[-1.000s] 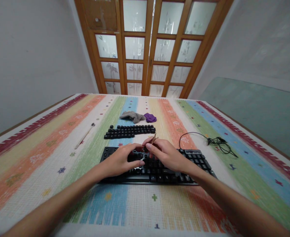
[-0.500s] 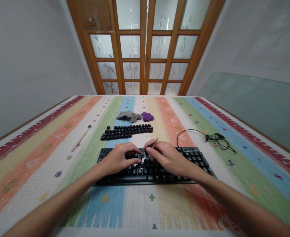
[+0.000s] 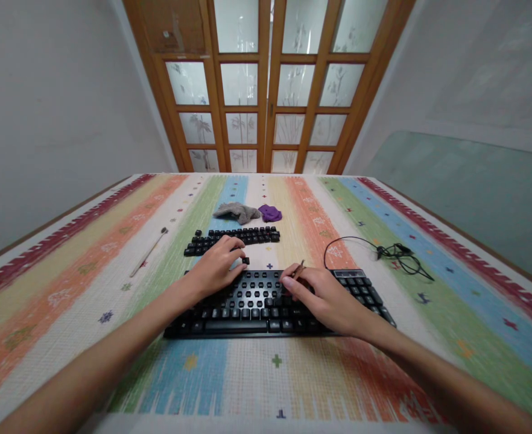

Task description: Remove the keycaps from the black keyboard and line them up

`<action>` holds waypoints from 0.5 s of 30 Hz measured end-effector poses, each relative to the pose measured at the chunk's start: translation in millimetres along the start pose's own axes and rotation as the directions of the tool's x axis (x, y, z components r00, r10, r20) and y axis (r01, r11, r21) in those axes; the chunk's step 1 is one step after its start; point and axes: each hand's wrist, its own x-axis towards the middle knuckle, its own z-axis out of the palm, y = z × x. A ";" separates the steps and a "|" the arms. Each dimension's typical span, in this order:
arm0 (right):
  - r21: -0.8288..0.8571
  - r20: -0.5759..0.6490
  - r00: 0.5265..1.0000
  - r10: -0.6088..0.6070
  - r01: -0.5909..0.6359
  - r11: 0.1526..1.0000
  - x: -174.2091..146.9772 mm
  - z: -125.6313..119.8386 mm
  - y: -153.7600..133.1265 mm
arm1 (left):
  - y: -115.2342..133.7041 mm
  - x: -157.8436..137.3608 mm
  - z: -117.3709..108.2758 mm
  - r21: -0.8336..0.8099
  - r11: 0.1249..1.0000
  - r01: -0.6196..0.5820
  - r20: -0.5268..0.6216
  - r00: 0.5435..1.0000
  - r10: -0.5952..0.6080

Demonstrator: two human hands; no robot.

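A black keyboard [image 3: 236, 326] lies across the striped cloth, its upper middle part bare of keycaps so the switch posts show. Between the thumb and fingers of my left hand [image 3: 218, 263] is a small black keycap [image 3: 246, 260], just beyond the keyboard's back edge. My right hand [image 3: 319, 293] is closed around a thin brownish tool [image 3: 299, 269] over the right-middle keys; its tip sticks up past the fingers and the rest is hidden. Rows of loose black keycaps [image 3: 266, 235] lie behind the keyboard, partly covered by my left hand.
A grey cloth [image 3: 237, 211] and a purple cloth [image 3: 270, 213] lie behind the loose keycaps. To the left rests a thin brush [image 3: 149, 253]. The keyboard's coiled cable [image 3: 399, 253] is at the right. Wooden glazed doors [image 3: 268, 114] stand beyond the table.
My left hand has moved up and away from the keyboard, toward the loose keycaps, with a keycap in its fingers. My right hand has shifted slightly right, uncovering the bare switches.
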 end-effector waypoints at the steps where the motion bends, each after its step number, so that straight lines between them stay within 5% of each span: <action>1: -0.001 -0.003 1.000 0.010 -0.010 1.000 -3.4 0.1 1.6 | -4.8 3.5 1.5 0.043 0.999 -0.003 0.007 1.000 0.002; 6: 0.017 -0.053 0.998 0.032 -0.031 0.999 -15.7 2.9 7.6 | -22.2 18.8 8.7 0.200 0.980 -0.022 0.056 0.998 0.011; 15: 0.101 -0.080 0.997 0.007 0.001 0.995 -12.0 17.3 9.8 | -31.2 26.6 16.2 0.204 0.979 -0.007 0.135 0.991 -0.022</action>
